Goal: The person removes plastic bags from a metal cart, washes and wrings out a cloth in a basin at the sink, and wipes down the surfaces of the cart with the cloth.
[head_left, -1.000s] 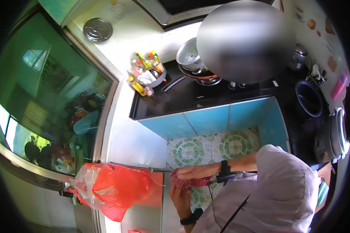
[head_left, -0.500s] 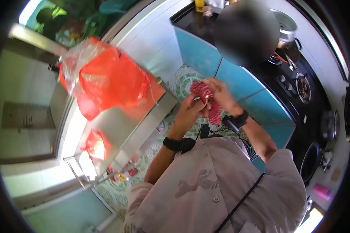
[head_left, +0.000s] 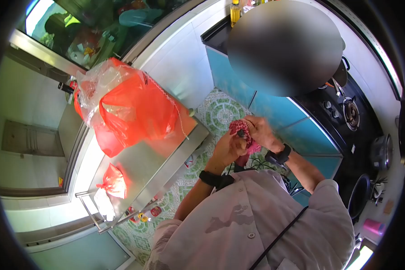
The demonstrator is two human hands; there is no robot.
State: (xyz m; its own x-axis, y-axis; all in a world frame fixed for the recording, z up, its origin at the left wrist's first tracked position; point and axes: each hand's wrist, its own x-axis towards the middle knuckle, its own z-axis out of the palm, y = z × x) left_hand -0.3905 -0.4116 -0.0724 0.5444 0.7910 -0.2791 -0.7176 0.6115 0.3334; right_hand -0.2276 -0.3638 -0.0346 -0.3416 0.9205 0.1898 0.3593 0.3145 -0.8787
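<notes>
The left hand (head_left: 229,149) and right hand (head_left: 262,132) are both closed on a bunched red patterned cloth (head_left: 237,126), which sits between them, in front of the shirt (head_left: 238,216) and above the floor (head_left: 223,113). A small dark patch shows by the left fingertips; whether fold or object, I cannot tell. To handle the cloth well, I would keep the left grip steady while the right hand works the folds, gathering the loose end up. Left of the hands stands a metal bench (head_left: 150,157) bearing a red bag (head_left: 141,110).
</notes>
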